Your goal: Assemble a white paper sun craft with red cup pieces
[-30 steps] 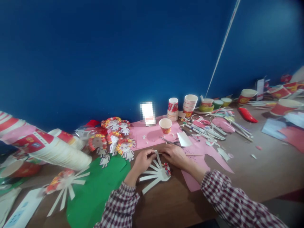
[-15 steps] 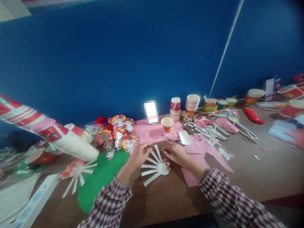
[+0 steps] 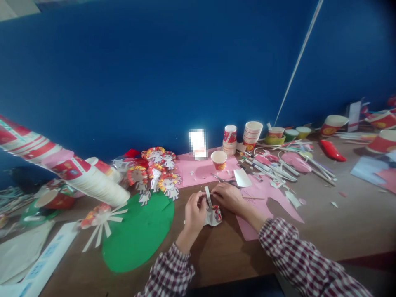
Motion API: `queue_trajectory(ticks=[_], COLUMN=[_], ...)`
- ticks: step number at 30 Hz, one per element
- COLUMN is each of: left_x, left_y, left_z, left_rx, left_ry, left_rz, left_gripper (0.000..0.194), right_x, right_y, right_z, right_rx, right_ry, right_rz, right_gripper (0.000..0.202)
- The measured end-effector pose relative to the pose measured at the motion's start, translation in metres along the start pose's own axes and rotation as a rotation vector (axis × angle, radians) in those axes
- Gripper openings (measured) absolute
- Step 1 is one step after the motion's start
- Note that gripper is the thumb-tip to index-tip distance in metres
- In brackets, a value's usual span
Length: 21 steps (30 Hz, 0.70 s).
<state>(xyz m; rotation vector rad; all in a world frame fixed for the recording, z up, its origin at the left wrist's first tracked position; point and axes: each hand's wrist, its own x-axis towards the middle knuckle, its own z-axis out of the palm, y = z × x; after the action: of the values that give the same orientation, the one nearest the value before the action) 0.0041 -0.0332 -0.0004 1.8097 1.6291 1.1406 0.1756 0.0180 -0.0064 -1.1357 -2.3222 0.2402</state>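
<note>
A paper cup cut into fanned strips (image 3: pixel 213 217) lies on the brown table, its red printed part to the right. One white strip stands upright between my hands. My left hand (image 3: pixel 195 212) is closed in a pinch at the strips and covers most of them. Against that raised strip, my right hand (image 3: pixel 227 197) is closed on a thin wooden stick (image 3: pixel 254 198), whose rear end sticks out to the right over pink paper. The stick's tip by the strip is largely hidden by fingers. Left of my hands lies a green paper oval (image 3: pixel 139 235).
Another cut cup (image 3: pixel 98 218) overlaps the green oval's left edge. Paper lion figures (image 3: pixel 156 175) are heaped behind. A long cup stack (image 3: pixel 89 181) leans at left. Beyond my hands stand a single cup (image 3: pixel 219 160) and scissors (image 3: pixel 221 179); markers (image 3: pixel 278 170) and scraps lie right.
My left hand has moved right and nearer, now covering the fanned strips. One strip has been raised upright beside the stick. My right hand stays almost where it was.
</note>
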Motion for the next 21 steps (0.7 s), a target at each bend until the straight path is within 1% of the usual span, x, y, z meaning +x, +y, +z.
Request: queue_trajectory(ticks=[5, 9, 11, 13, 16, 18, 21], left_x=[0.009, 0.024, 0.032, 0.036, 0.036, 0.033, 0.029], left_y=[-0.007, -0.003, 0.001, 0.004, 0.005, 0.004, 0.000], left_z=[0.001, -0.005, -0.006, -0.004, 0.002, 0.007, 0.011], left_rx=[0.105, 0.225, 0.300, 0.393, 0.484, 0.493, 0.488], left_ry=[-0.146, -0.306, -0.354, -0.337, -0.240, -0.180, -0.117], left_rz=[0.006, -0.007, -0.017, -0.041, -0.071, -0.069, -0.038], left_gripper=[0.016, 0.013, 0.012, 0.016, 0.023, 0.022, 0.018], right_x=[0.001, 0.000, 0.000, -0.001, 0.000, 0.000, 0.002], right_y=[0.001, 0.001, 0.001, 0.001, 0.000, -0.001, -0.002], right_z=[0.001, 0.001, 0.001, 0.001, 0.000, -0.001, -0.001], right_rx=[-0.024, -0.010, -0.006, 0.008, 0.024, 0.011, -0.031], right_ry=[-0.015, -0.013, -0.007, -0.008, -0.011, -0.016, -0.024], right_rz=[-0.030, -0.008, 0.005, 0.009, 0.002, -0.006, -0.023], right_gripper=[0.011, 0.011, 0.011, 0.012, 0.018, 0.021, 0.019])
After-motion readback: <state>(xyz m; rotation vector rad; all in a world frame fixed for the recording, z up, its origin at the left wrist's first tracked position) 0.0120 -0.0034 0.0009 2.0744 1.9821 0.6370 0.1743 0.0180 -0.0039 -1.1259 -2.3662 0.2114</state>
